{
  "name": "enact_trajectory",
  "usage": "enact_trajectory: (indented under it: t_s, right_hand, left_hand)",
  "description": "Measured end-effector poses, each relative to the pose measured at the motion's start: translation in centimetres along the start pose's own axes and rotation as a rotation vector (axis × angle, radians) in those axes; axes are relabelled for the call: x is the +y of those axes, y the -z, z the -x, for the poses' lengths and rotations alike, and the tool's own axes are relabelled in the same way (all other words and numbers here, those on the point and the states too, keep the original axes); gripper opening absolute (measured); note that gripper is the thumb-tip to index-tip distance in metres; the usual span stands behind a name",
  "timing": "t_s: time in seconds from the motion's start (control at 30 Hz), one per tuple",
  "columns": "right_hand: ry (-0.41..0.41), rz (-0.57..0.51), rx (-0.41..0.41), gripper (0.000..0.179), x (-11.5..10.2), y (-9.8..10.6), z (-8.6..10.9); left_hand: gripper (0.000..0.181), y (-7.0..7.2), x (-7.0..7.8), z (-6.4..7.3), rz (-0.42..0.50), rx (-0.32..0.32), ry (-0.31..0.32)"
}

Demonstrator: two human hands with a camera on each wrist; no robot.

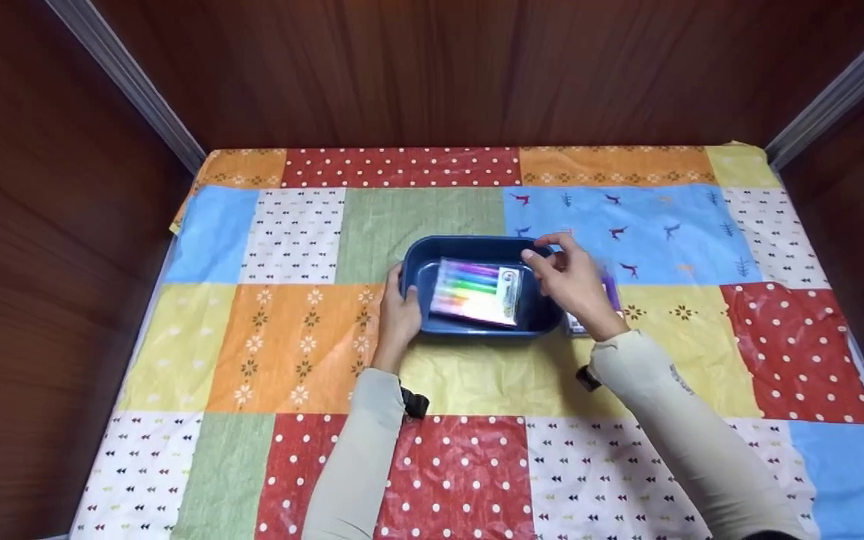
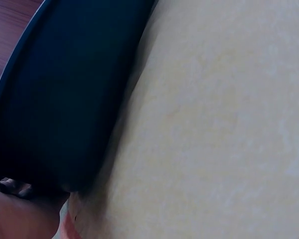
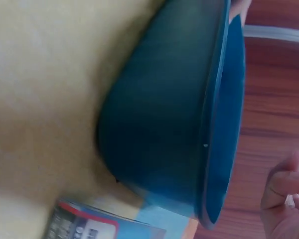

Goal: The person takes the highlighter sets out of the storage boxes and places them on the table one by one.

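Note:
A dark blue plastic basin [image 1: 488, 332] rests on the cloth. My left hand [image 1: 400, 319] grips its left end, thumb at the rim and fingers along the outer wall. In the left wrist view, that hand [image 2: 20, 216] shows only in the lower corner beside the basin wall [image 2: 65, 99]. Inside the basin lies a clear pack of rainbow-coloured pens [image 1: 469, 291]. Over the right rim hovers my right hand [image 1: 574, 281], fingers loosely bent, with nothing seen between them. The right wrist view shows that hand [image 3: 284, 199] apart from the basin [image 3: 159, 109].
Just right of the basin, another flat pack [image 1: 576, 327] with purple contents lies on the cloth, partly hidden beneath my right hand. Its printed label [image 3: 84, 225] shows in the right wrist view. A patchwork cloth [image 1: 289, 345] covers the table, with wooden panels [image 1: 432, 75] behind and at both sides.

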State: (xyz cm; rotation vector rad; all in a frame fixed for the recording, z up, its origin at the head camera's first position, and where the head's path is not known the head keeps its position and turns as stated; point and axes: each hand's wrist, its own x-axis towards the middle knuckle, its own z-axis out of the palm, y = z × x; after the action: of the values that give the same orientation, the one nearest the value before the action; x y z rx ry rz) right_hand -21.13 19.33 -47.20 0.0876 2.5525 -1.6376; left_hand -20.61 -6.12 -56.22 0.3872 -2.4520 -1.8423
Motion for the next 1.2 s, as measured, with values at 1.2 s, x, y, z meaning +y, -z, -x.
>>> enact_trajectory:
  t_s: [1.2]
  right_hand:
    - [-0.252,0.41,-0.321,0.07,1.2,-2.9,-2.9]
  left_hand:
    - [0.05,0.0,-0.2,0.0,0.043,-0.018,0.023]
